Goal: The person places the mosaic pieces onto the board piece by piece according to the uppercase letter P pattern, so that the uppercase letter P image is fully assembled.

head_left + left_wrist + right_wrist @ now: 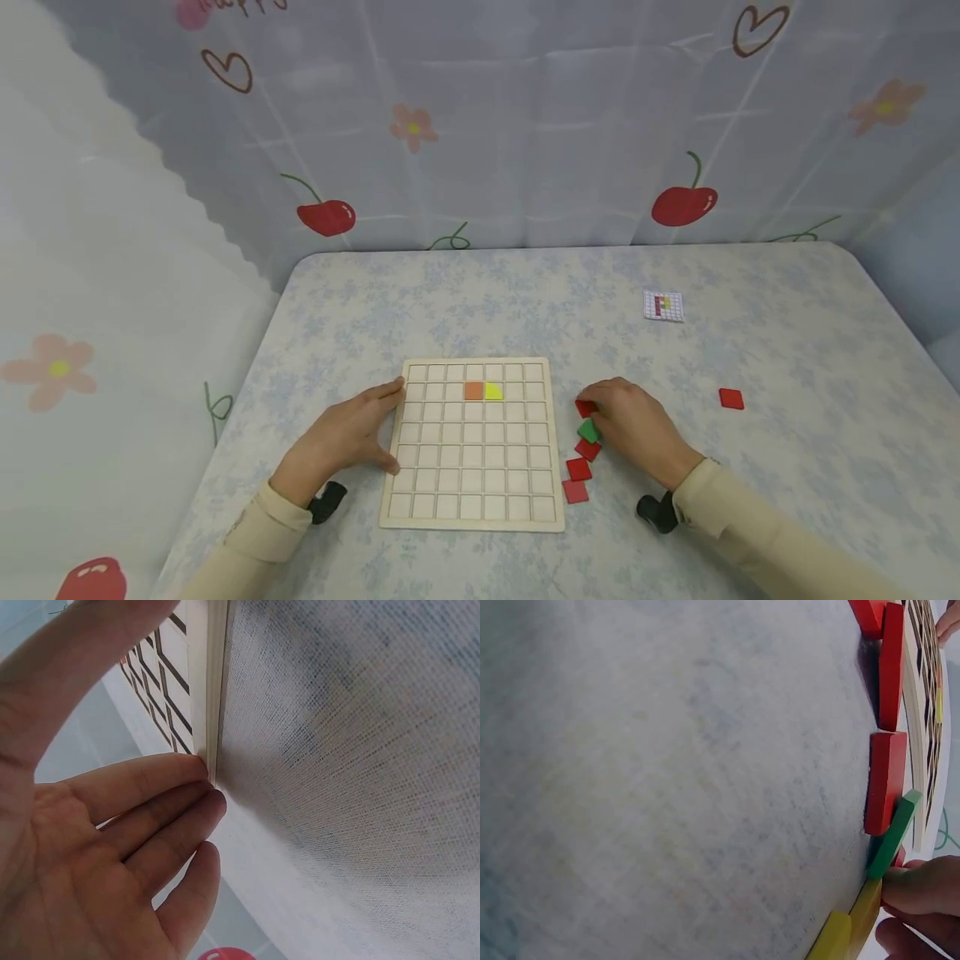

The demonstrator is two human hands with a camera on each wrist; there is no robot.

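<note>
Left hand (345, 433), left of centre in the frame: fingers and thumb are spreading wide and mostly straight, tips touching the left edge of the grid board (472, 457); it isn't wrapping round anything. Board is lying flat at lower centre. Orange square (473, 390) and yellow tile (492, 392) are sitting side by side in its second row from the top.

Right hand (637, 425), right of centre: fingers are curling down over a red tile (584, 409) at the top of the tile column, just beside the board's right edge. Can't tell if it's actually pinching that tile; the fingers are hiding the contact.

Below that tile, a green tile (588, 431) is lying near the fingers, then three more red tiles (578, 469) are running down to lower centre. Right wrist view is also showing a second yellow tile (830, 937) at the bottom edge, near the thumb.

A lone red square (731, 398) is lying well apart at right. Small pattern card (663, 306) is resting at upper right of the table (787, 333).
</note>
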